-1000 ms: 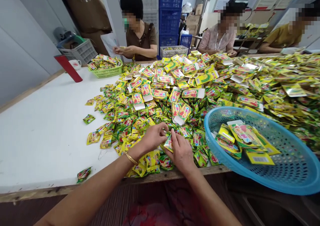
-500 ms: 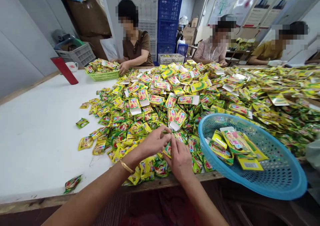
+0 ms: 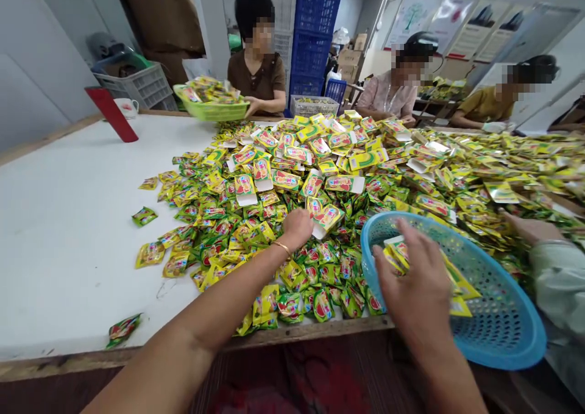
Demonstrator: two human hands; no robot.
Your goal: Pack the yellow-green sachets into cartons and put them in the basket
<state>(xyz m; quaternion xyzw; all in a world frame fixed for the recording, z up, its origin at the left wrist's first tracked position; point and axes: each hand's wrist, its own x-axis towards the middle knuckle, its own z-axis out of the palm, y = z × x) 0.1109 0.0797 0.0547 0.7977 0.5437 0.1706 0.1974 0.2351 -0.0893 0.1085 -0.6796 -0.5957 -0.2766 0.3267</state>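
Note:
My left hand (image 3: 298, 228) is curled closed at the edge of a pair of small yellow candy boxes (image 3: 328, 220) with white flaps, on top of the heap. Its fingertips are hidden, so I cannot tell whether it grips a box. Over the blue basket (image 3: 498, 341) is my right hand (image 3: 418, 280), with thumb and fingers apart and slightly blurred. Beneath and beside it, yellow boxes (image 3: 461, 286) lie in the basket, partly covered by the hand. Green and yellow wrapped candies (image 3: 322, 304) are piled below my left hand.
Across the table a person holds up a green basket (image 3: 210, 110) filled with packets. Two more people sit at the far right. Another person's sleeve (image 3: 560, 280) and hand reach in beside the blue basket. A red object (image 3: 112, 115) and a cup (image 3: 127, 107) stand at the left.
My hands have parted: the left moved up to the boxes on the heap, the right moved over the blue basket. The person opposite has lifted the green basket. A sleeved arm has come in from the right.

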